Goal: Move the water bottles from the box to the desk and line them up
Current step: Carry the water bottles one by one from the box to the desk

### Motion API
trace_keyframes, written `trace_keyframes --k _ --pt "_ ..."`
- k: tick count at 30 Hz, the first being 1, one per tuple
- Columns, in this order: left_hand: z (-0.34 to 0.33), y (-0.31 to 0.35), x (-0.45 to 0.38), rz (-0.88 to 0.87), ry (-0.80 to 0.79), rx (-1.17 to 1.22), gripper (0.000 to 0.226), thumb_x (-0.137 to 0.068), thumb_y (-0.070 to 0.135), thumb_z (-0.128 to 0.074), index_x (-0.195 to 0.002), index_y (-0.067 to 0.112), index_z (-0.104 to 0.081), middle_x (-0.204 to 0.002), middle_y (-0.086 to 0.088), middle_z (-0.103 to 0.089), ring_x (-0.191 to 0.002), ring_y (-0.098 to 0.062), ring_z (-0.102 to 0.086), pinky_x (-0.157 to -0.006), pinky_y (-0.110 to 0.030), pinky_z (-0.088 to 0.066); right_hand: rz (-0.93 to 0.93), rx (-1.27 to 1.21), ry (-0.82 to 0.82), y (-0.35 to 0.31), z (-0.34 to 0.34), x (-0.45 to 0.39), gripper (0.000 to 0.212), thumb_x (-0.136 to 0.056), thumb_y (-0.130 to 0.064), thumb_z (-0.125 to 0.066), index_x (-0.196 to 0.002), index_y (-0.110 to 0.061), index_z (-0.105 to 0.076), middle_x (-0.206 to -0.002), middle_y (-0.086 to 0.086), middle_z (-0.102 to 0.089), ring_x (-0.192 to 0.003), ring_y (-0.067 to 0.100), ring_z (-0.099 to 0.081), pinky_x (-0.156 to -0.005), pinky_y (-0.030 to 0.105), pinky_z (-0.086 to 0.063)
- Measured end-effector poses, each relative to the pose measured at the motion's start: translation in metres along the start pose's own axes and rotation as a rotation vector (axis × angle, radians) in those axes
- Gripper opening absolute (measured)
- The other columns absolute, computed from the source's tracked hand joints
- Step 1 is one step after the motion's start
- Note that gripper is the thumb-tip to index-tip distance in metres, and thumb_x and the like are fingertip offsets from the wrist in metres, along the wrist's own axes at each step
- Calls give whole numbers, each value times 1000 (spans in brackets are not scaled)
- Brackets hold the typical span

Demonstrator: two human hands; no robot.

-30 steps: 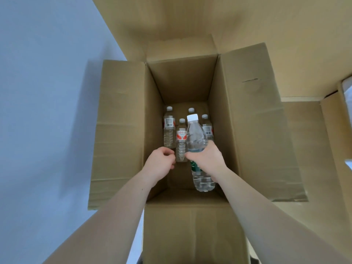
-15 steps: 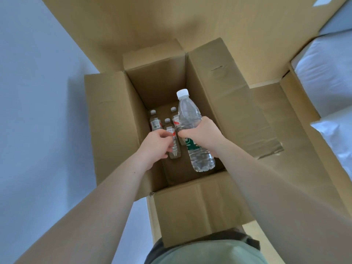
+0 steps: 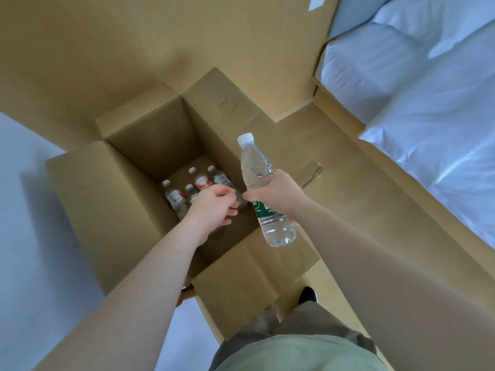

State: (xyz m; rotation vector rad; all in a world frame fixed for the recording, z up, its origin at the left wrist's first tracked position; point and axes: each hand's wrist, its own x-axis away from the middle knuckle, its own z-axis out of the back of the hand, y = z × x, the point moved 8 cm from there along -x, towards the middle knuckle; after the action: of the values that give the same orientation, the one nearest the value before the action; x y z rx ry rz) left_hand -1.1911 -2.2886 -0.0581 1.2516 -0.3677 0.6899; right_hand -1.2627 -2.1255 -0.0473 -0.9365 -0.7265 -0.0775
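Note:
An open cardboard box (image 3: 88,199) stands on the floor with several clear water bottles (image 3: 199,180) upright at its bottom. My right hand (image 3: 278,194) grips a water bottle with a white cap and green label (image 3: 257,167) round its middle, lifted above the box's right rim. My left hand (image 3: 214,207) hangs inside the box just over the standing bottles, fingers loosely curled, with nothing visibly in it. It hides part of those bottles.
A tan wall (image 3: 134,49) rises behind the box. A bed with white bedding (image 3: 428,103) lies at the right, and brown floor (image 3: 361,183) runs between it and the box. The white surface (image 3: 32,236) is at the left. My dark shoe (image 3: 308,294) is beside the front flap.
My right hand has raised the green-labelled bottle up out of the box and to the right. My left hand has loosened from a fist. The view has swung right, showing the bed.

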Motion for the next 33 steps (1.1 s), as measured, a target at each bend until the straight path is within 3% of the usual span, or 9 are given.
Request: trace_keyframes --k 4,7,13,19,27,30,33 --pt "-36 12 9 -24 -54 -36 12 -103 28 -57 -110 35 -64 -100 7 -74 -90 -10 -73 -64 -21 -58 -13 -73 39 25 31 17 60 -59 -38 -78 -107 -7 -60 -84 1 -58 -74 19 -59 -62 31 -47" --pt "-62 15 21 -25 -69 -56 11 -103 27 -58 -104 35 -65 -98 6 -75 -87 -9 -74 -64 -23 -58 -19 -131 56 51 51 30 44 -59 -34 -78 -90 -16 -53 -72 -3 -51 -65 18 -53 -59 29 -43" --pt "-122 11 53 -32 -107 -76 13 -102 28 -57 -109 32 -66 -98 4 -76 -80 -4 -74 -63 -24 -58 -63 -201 81 121 86 69 45 -53 -34 -76 -88 -16 -52 -69 -3 -49 -58 18 -50 -56 29 -41" --pt "-207 6 93 -10 -190 -145 10 -102 30 -58 -110 29 -65 -101 0 -76 -93 -13 -74 -81 -34 -62 -119 -276 138 209 128 119 48 -59 -32 -77 -92 -15 -47 -72 -3 -52 -56 15 -50 -54 25 -40" --pt "-331 18 132 -28 -340 -303 12 -102 30 -59 -109 24 -65 -103 -5 -75 -96 -19 -73 -85 -37 -61 -206 -457 310 309 203 181 53 -58 -35 -79 -99 -14 -54 -79 -2 -56 -62 16 -54 -58 27 -44" --pt "-372 26 138 -53 -412 -385 11 -101 29 -59 -110 25 -65 -101 -4 -76 -95 -18 -74 -83 -36 -62 -278 -523 417 349 227 205 61 -62 -34 -80 -113 -14 -53 -91 -2 -63 -75 17 -64 -63 29 -49" --pt "-417 34 141 -91 -493 -479 13 -101 25 -56 -112 25 -64 -99 -4 -76 -92 -17 -74 -83 -36 -62 -350 -603 532 386 246 229 59 -64 -33 -81 -112 -21 -49 -97 -4 -63 -82 14 -65 -62 29 -50"
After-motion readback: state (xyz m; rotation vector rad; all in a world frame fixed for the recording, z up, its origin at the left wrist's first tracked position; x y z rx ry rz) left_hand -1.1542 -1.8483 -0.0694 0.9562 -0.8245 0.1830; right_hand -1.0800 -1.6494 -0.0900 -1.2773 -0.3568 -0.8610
